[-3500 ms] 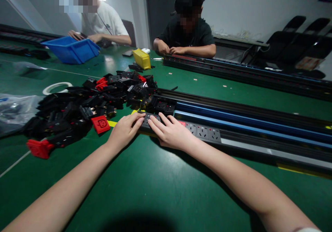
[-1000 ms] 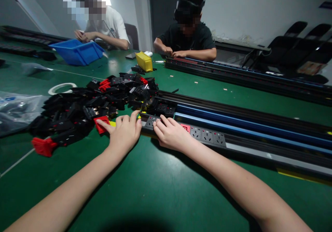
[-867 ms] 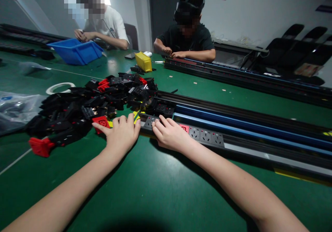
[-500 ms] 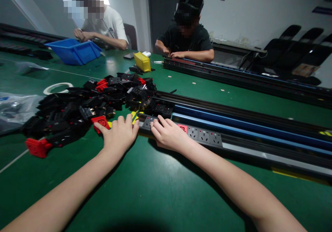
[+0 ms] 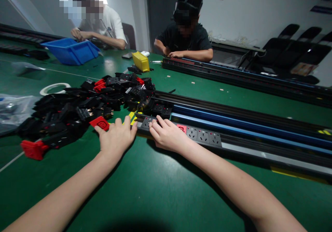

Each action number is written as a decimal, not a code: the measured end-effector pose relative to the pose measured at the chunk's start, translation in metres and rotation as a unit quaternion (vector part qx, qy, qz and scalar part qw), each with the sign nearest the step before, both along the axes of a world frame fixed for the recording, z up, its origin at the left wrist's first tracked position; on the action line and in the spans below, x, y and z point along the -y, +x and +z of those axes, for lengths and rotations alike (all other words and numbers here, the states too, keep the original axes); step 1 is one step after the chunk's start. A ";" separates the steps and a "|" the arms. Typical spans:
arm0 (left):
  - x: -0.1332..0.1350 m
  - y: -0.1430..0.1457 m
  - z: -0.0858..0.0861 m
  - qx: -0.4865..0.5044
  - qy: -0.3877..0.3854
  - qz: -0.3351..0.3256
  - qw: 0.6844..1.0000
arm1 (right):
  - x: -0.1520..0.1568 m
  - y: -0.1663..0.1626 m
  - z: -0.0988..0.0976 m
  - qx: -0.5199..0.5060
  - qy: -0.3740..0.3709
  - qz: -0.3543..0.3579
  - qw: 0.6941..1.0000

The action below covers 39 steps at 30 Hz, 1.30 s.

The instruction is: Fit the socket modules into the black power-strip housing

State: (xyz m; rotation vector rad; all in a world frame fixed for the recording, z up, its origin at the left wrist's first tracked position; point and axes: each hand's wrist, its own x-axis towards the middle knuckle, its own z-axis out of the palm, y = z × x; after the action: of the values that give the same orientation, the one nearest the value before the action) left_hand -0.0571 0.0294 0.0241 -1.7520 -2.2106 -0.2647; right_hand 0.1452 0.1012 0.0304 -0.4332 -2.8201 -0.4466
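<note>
My left hand [image 5: 116, 136] lies flat on the green table with fingers spread, its thumb tip touching a red socket module [image 5: 100, 123] and its fingertips near yellow tape. My right hand [image 5: 167, 135] rests on the near end of a long black power strip rail [image 5: 246, 148], fingers stretched over a black socket module [image 5: 146, 122]. A red module [image 5: 182, 127] and several grey socket faces [image 5: 203, 136] sit in the rail just right of that hand. A heap of black and red socket modules [image 5: 85, 102] lies left of the rail.
More black and blue rails [image 5: 233, 116] run behind. Two other people sit across the table, one by a blue bin [image 5: 70, 50], one by another rail [image 5: 233, 74]. A yellow box [image 5: 140, 61], a white tape ring [image 5: 53, 88] and a plastic bag [image 5: 12, 109] lie around.
My left hand slid left off the rail's end and spread flat beside the red module. The right hand stayed on the rail's end.
</note>
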 end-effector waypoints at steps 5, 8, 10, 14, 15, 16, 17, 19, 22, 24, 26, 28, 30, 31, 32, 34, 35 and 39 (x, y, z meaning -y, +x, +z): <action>-0.010 -0.014 -0.004 -0.035 -0.004 -0.075 0.997 | 0.000 0.000 0.000 0.000 0.017 -0.003 1.000; -0.016 -0.019 -0.006 -0.020 -0.005 -0.114 0.993 | 0.000 0.000 0.001 0.000 0.018 -0.002 1.000; -0.018 -0.021 -0.007 -0.007 0.000 -0.124 0.992 | 0.000 0.000 0.001 0.002 0.007 0.000 1.000; -0.019 -0.021 -0.007 -0.006 0.009 -0.134 0.991 | 0.001 0.001 0.001 -0.001 -0.009 0.000 1.000; -0.019 -0.022 -0.007 -0.004 0.011 -0.135 0.991 | 0.001 0.001 0.001 -0.002 -0.007 0.000 1.000; -0.019 -0.022 -0.007 -0.002 0.011 -0.136 0.991 | 0.001 0.001 0.001 -0.002 -0.003 -0.001 1.000; -0.019 -0.022 -0.007 -0.001 0.011 -0.136 0.991 | 0.001 0.001 0.000 -0.001 0.003 -0.001 1.000; -0.019 -0.022 -0.007 0.001 0.008 -0.136 0.991 | 0.001 0.001 0.000 0.000 0.017 -0.003 1.000; -0.019 -0.023 -0.007 -0.001 0.001 -0.140 0.990 | 0.001 0.001 0.000 0.000 0.026 -0.006 1.000; -0.019 -0.025 -0.008 0.000 0.000 -0.142 0.990 | 0.001 0.001 -0.001 -0.004 0.029 -0.005 1.000; -0.019 -0.026 -0.009 0.000 -0.001 -0.144 0.990 | 0.001 0.001 -0.002 -0.008 0.033 -0.001 0.999; -0.020 -0.027 -0.009 0.002 -0.002 -0.144 0.990 | 0.000 0.001 -0.002 -0.013 0.040 0.003 0.999; -0.020 -0.027 -0.009 0.005 -0.005 -0.142 0.990 | 0.000 0.001 -0.003 -0.018 0.044 0.005 0.999; -0.020 -0.027 -0.009 0.008 -0.007 -0.140 0.990 | 0.000 0.000 -0.003 -0.019 0.046 0.004 0.999; -0.019 -0.027 -0.009 0.011 -0.009 -0.139 0.990 | 0.000 0.000 -0.004 -0.019 0.047 0.003 0.999; -0.018 -0.026 -0.010 0.022 -0.004 -0.134 0.991 | 0.000 0.000 -0.004 -0.019 0.044 0.001 0.999; -0.017 -0.025 -0.010 0.029 0.004 -0.130 0.991 | 0.000 0.000 -0.004 -0.018 0.042 0.000 0.999; -0.016 -0.021 -0.014 0.060 0.042 -0.104 0.992 | 0.000 0.000 -0.004 -0.022 0.038 0.002 0.999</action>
State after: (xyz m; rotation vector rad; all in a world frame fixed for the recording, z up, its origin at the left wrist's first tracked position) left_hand -0.0780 0.0451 0.0099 -1.9670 -2.0620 -0.5151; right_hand 0.1452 0.1009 0.0261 -0.4166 -2.7509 -0.5339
